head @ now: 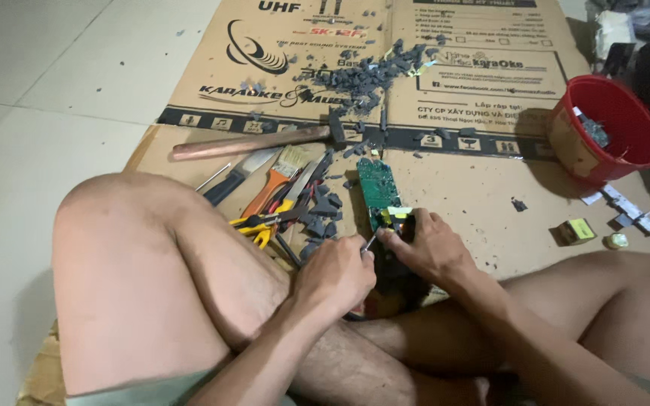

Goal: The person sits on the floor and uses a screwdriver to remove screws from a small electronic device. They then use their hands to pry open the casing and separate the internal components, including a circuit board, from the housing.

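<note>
Down on the cardboard sheet (483, 195), the right hand (426, 244) pinches the near end of a green circuit board (379, 188); the left hand (334, 274) is fisted round a thin metal tool (369, 243). Dark fragments (323, 214), yellow-handled pliers (261, 224), a hammer (261, 140) and a red bucket (611, 128) crowd around.

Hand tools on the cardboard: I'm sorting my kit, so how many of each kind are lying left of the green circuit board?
Hammer: 1
Paintbrush: 1
Yellow-handled pliers: 1
Dark-handled knife: 1
Total: 4
A thin tool is also in the left hand, tip near the right hand; its kind cannot be told.
</note>
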